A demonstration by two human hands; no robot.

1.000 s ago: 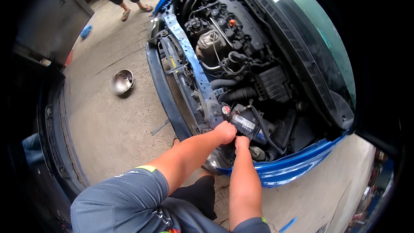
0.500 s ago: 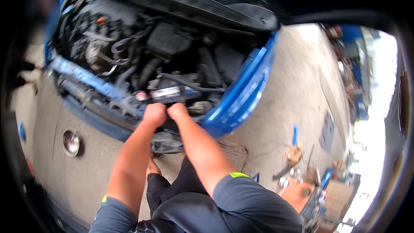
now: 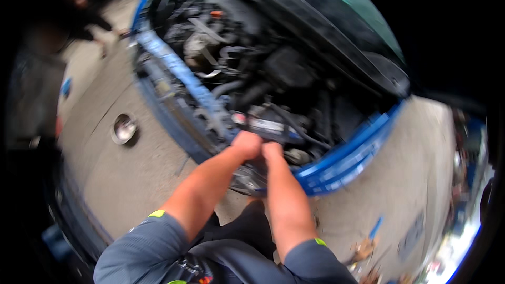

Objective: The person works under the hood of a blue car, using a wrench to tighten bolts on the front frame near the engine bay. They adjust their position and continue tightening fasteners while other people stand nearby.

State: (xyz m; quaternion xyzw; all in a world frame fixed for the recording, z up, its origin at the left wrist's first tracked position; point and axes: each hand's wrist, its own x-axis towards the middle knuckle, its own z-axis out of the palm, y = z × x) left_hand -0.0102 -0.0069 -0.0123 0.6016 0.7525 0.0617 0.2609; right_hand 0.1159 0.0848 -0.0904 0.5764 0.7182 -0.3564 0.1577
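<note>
battery (image 3: 268, 125) sits within the uncovered engine bay (image 3: 252, 60). left hand (image 3: 248, 144) and right hand (image 3: 272, 150) are side by side just below battery's near edge, fingers curled; what they grip, if anything, is hidden: cannot tell. red round cap (image 3: 239, 118) just left of battery; blue fender (image 3: 344, 165) to its right; metal bowl (image 3: 124, 129) well left of it. progress, judged: access done, front crossbar (image 3: 181, 71) up-left of battery exposed. handwork near battery looks unfinished; amount left not determinable.
</note>
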